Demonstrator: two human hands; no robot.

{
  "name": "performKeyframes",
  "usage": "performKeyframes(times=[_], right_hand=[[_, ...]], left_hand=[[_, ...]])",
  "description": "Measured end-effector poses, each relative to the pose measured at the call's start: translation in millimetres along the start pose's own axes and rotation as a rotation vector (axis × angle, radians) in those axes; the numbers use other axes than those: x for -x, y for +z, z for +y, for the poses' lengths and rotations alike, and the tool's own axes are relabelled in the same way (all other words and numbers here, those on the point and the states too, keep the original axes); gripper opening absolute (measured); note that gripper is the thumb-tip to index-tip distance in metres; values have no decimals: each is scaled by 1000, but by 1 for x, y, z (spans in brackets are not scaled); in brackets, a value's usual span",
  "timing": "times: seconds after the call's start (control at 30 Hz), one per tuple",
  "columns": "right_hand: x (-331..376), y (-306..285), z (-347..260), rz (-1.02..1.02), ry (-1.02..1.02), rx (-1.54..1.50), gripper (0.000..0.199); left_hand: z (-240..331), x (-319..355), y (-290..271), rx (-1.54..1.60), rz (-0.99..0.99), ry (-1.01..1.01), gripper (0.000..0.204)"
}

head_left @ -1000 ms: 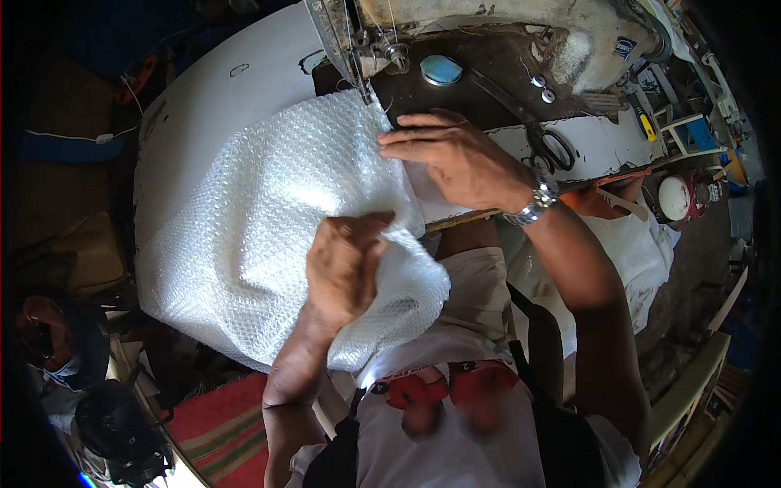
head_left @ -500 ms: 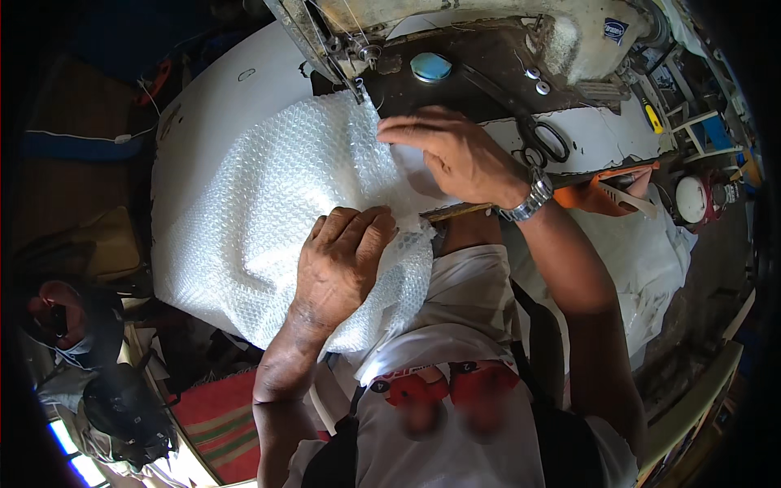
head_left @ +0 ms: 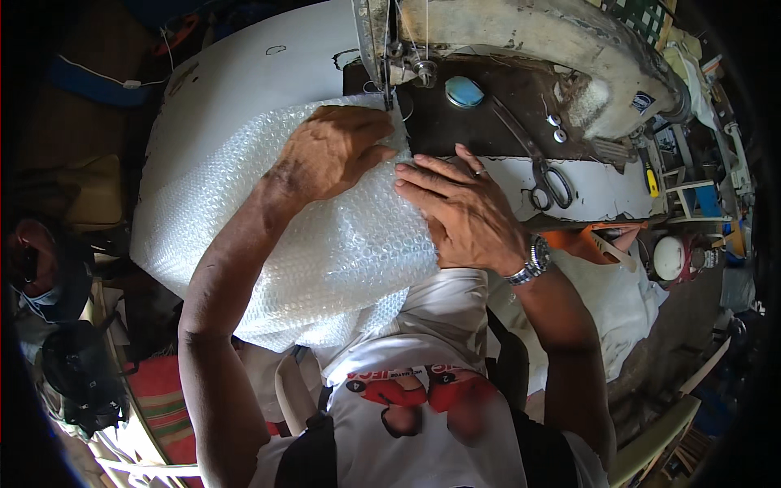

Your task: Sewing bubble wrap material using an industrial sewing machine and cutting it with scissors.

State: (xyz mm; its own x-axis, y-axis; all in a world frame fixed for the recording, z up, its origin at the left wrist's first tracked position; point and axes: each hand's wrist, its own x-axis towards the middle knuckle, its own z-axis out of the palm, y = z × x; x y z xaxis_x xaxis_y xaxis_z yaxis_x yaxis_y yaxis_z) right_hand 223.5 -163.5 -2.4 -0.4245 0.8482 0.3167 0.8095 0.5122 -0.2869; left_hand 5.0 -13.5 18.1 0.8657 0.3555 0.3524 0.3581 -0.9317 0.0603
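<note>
A sheet of clear bubble wrap (head_left: 350, 236) spreads over the sewing table and hangs over its front edge toward my lap. Its far corner lies under the needle and presser foot of a sewing machine (head_left: 411, 69). My left hand (head_left: 338, 150) is on the sheet just short of the needle, its fingers bent and closed on the plastic, the thumb toward the right edge. Lower and to the right, my right hand (head_left: 468, 211) rests with fingers stretched out, the fingertips touching the sheet's right edge. A watch (head_left: 533, 260) is on the right wrist.
Black-handled scissors (head_left: 537, 167) lie right of the machine bed, near a round blue tin (head_left: 464, 92) and small white bobbins (head_left: 556, 128). A yellow-handled tool (head_left: 651, 175) is farther right. An orange plastic piece (head_left: 590, 244) and white sheeting (head_left: 602, 301) sit below the table edge.
My left hand has moved forward from the middle of the bubble wrap to near the needle. My right hand has come back toward me and flattened at the sheet's right edge. The view has shifted.
</note>
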Motion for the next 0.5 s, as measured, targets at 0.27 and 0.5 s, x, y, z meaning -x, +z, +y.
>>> performKeyframes(times=[0.27,0.5], right_hand=[[10,-8,-6,31,-45,93,44],[4,-19,-9,-57,-79,15,46]], left_hand=[[-15,-6,1,367,59,-452,27],[-50,-24,17,193,-35,-560,35]])
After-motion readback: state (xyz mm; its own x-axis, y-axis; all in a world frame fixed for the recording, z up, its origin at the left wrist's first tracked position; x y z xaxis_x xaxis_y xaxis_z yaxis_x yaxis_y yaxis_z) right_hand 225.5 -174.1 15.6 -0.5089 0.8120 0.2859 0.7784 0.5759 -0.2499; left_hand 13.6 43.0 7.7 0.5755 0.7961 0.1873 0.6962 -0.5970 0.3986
